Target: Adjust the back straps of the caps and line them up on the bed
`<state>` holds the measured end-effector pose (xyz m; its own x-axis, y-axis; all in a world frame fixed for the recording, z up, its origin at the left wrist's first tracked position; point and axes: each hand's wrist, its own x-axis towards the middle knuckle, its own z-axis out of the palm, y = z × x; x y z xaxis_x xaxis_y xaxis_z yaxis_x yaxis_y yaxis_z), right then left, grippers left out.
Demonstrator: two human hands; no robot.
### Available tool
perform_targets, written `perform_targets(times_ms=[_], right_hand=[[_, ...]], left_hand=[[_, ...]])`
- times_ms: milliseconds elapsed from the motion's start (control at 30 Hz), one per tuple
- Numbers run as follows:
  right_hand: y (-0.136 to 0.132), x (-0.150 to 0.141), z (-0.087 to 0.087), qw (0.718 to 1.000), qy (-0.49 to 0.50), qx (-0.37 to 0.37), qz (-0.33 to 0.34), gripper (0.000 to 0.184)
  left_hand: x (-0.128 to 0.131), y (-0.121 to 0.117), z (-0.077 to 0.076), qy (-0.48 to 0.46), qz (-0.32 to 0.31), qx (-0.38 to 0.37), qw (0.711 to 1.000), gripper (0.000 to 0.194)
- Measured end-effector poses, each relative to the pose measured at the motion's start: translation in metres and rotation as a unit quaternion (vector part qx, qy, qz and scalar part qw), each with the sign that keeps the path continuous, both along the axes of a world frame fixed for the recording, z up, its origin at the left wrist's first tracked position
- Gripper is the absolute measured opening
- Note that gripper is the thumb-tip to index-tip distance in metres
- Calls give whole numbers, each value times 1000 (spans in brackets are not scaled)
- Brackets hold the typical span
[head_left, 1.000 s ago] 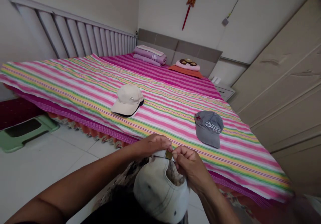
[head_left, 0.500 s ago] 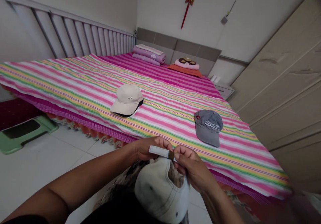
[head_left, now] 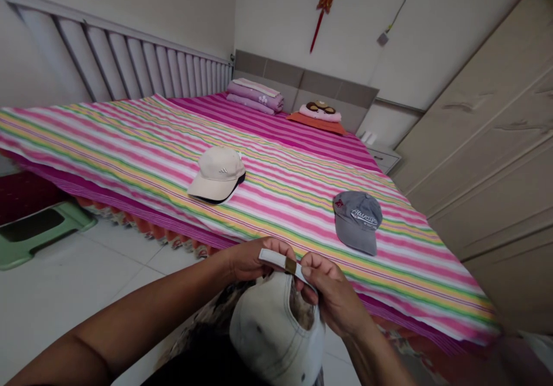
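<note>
From the head camera: left hand [head_left: 253,259] in a clenched grip on the white strap [head_left: 272,257] of a worn white cap [head_left: 272,334], right hand [head_left: 332,299] in a pinching grip on the brass buckle [head_left: 290,266]; cap just below both, beside the striped bed [head_left: 129,144] (a beige cap [head_left: 216,173] and a grey cap [head_left: 358,222] lying farther out on it).

On the bed [head_left: 108,144], one cap [head_left: 216,173] left, another cap [head_left: 357,222] right, folded bedding [head_left: 254,97] and a pillow [head_left: 320,112] behind them, and a third cap [head_left: 272,340] held just before the bed!

A beige cap [head_left: 216,173] and a grey cap [head_left: 357,222] on a striped bedsheet [head_left: 129,161]
</note>
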<state>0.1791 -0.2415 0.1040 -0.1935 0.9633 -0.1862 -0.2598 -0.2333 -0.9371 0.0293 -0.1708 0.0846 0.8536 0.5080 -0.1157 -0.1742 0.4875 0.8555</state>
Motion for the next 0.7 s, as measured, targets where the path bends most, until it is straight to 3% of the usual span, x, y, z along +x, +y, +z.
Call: perform_targets(times_ms=[367, 533, 600, 700], right_hand=[[-1, 4, 5, 999, 13, -18, 26, 21], [0, 6, 10, 998, -19, -29, 49, 20], [1, 7, 12, 998, -23, -34, 48, 21], [0, 8, 12, 998, -21, -42, 50, 20]], left_hand=[[0, 4, -1, 12, -15, -25, 999, 25], [-2, 17, 3, 37, -103, -58, 992, 59], [-3, 21, 8, 51, -130, -27, 990, 55], [-2, 22, 17, 99, -138, 29, 985, 33]])
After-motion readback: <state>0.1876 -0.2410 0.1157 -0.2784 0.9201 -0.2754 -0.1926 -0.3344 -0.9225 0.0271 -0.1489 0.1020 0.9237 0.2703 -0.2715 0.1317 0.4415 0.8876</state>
